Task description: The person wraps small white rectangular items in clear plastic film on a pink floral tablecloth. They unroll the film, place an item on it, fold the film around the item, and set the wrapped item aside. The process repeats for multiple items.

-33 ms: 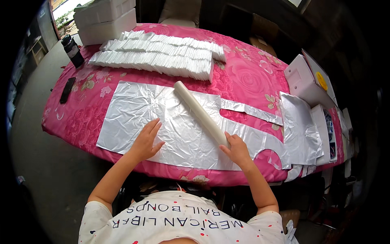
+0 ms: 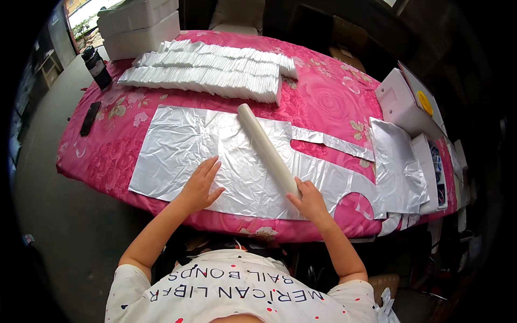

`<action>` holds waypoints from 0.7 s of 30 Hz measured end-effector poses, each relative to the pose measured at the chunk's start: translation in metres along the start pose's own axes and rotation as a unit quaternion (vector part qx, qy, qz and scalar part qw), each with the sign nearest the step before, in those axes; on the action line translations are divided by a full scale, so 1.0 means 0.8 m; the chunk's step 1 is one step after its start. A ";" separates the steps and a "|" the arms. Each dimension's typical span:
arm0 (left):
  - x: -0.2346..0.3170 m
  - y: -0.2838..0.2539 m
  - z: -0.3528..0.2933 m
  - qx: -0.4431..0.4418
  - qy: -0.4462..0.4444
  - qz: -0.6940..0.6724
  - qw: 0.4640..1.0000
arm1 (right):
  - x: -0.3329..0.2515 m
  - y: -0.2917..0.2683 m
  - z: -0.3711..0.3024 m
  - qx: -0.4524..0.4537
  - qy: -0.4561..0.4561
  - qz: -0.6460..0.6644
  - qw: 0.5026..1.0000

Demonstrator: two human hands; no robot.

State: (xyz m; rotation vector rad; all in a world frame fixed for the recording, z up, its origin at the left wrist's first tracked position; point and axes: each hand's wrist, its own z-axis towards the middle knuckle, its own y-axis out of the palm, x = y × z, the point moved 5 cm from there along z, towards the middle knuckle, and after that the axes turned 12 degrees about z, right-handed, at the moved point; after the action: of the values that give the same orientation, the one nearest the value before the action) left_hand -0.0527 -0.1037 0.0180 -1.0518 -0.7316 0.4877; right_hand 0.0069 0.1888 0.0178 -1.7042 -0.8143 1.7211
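A thin silvery-white plastic sheet (image 2: 172,145), creased and shaped like an apron, lies spread on the pink floral tablecloth, its cut-outs and straps toward the right. Slanting over its middle is a long, smooth, pale tube (image 2: 264,142), far end beyond the sheet's far edge. My right hand (image 2: 311,200) is closed around the tube's near end. My left hand (image 2: 202,185) rests on the sheet left of the tube, fingers stretched out and thumb apart, holding nothing. More silvery sheets (image 2: 396,167) lie stacked at the straps' end.
Rows of folded white packets (image 2: 210,72) stand along the table's far side. White foam boxes (image 2: 140,29) are at the far left, near a dark bottle (image 2: 97,67) and a black phone (image 2: 90,118). Another foam box (image 2: 404,102) and a white tray (image 2: 428,175) stand at the right.
The tube's far end has shifted slightly right, and its near end, with my right hand, slightly left. My left hand has moved a little to the right on the sheet.
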 end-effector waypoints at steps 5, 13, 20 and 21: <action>0.070 0.055 0.028 0.002 0.054 -0.041 0.998 | -0.041 0.047 -0.053 0.049 -0.123 0.062 0.989; 0.107 0.103 0.075 0.004 0.070 -0.023 0.997 | 0.051 0.025 -0.030 0.097 -0.098 -0.070 0.988; 0.126 0.099 0.070 -0.016 0.066 -0.010 0.998 | 0.238 -0.119 -0.065 0.173 0.061 -0.130 0.974; 0.129 0.096 0.069 -0.020 0.067 -0.009 0.998 | 0.260 -0.139 -0.077 0.192 0.101 -0.128 0.968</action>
State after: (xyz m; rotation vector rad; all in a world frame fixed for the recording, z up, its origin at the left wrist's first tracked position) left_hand -0.0262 0.0319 -0.0037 -1.1039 -0.6342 0.3842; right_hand 0.0628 0.4211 -0.0318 -1.4136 -0.5387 1.3948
